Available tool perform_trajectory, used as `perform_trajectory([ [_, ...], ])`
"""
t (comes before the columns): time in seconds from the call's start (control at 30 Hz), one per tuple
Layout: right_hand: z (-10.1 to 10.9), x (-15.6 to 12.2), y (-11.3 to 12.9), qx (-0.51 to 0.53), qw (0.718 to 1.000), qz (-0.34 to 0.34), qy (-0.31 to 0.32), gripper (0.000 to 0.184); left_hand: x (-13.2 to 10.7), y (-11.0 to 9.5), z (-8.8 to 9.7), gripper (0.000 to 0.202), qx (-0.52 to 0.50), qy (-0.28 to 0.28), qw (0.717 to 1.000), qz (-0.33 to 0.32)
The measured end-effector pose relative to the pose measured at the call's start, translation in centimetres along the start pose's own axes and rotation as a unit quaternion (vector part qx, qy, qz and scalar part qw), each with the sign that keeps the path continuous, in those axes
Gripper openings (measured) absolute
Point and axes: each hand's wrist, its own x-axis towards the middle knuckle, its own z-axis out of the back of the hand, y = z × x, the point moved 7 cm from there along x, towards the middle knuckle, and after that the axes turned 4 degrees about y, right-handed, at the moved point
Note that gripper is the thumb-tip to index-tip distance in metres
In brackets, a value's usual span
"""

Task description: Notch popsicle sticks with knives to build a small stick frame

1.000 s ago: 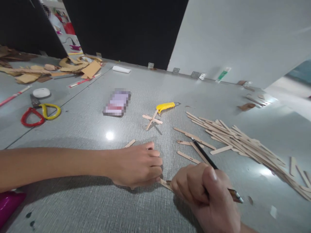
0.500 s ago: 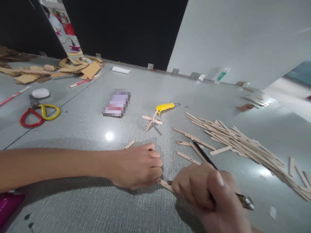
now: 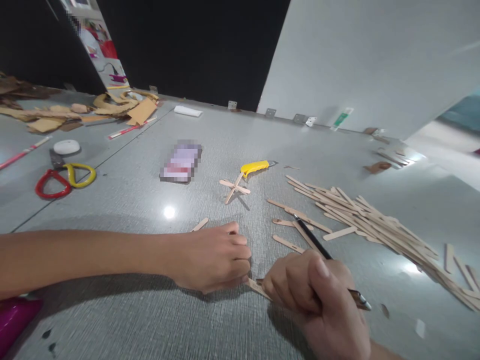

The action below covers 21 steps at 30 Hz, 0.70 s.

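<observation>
My left hand [image 3: 213, 257] is closed, its curled fingers pressing a wooden craft stick [image 3: 258, 288] against the tabletop. That stick's right end sticks out toward my right hand [image 3: 311, 292]. My right hand is a fist around a slim tool [image 3: 360, 300] with a brownish body and a shiny metal end. The tool's dark tip meets or nearly meets the stick; its exact kind is hidden by my fingers. Beyond the fist lies a black pen [image 3: 315, 240], partly hidden, among several loose craft sticks, some with small holes or marks. Another stick [image 3: 200, 224] lies behind my left hand.
A crossed-stick piece [image 3: 234, 187] rests beside a yellow folding knife [image 3: 257, 167], blade out. A stick pile [image 3: 356, 215] spreads right. Scissors [image 3: 65, 180], a white oval object [image 3: 66, 146], a blurred phone [image 3: 182, 162] and cardboard scraps [image 3: 112, 106] lie left and back. Panels [image 3: 187, 50] stand behind.
My right fist and its tool have shifted slightly left, toward my left hand. My left hand holds the stick in nearly the same spot; the black pen has barely moved.
</observation>
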Motion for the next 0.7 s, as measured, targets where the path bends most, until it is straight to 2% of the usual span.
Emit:
perform_trajectory([
  [0.23,0.27,-0.40,0.00,0.009,1.000,-0.029,-0.004,0.064,0.12,-0.08,0.05,0.033,0.005,0.001,1.000,0.001],
  [0.7,0.24,-0.22,0.10,0.001,0.999,-0.033,-0.002,0.063,0.29,-0.02,0.12,0.033,0.007,0.005,1.000,0.008],
])
